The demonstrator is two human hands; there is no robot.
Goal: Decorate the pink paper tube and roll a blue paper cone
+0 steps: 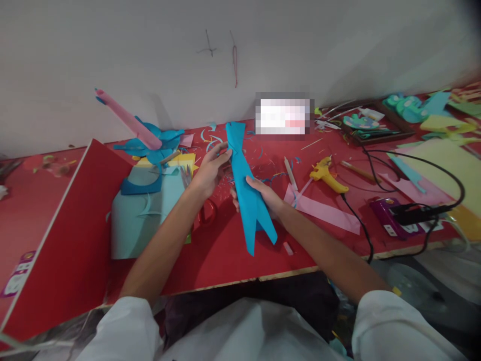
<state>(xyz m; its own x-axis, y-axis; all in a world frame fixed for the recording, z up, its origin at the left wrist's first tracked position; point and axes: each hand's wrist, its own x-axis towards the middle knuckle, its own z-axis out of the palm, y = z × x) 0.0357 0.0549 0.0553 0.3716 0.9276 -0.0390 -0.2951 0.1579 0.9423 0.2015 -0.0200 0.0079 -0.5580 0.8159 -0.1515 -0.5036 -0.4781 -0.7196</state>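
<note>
A long bright blue folded paper strip, pinched narrow near its upper part and split into two tails below, is held up over the table. My right hand grips its middle, thumb on the front and fingertips showing past the left edge. At the strip's upper left edge, my left hand is closed on it with thumb and fingers; part of its grip is hidden. Scissors with red handles lie below my left hand. To the right are a yellow glue gun and a pink paper strip.
A red upright panel divides the red table on the left. Pale blue sheets and a pink paper cone with blue petals are beside it. Rightward lie a purple box, black cables and a brown tray. Paper scraps litter the middle.
</note>
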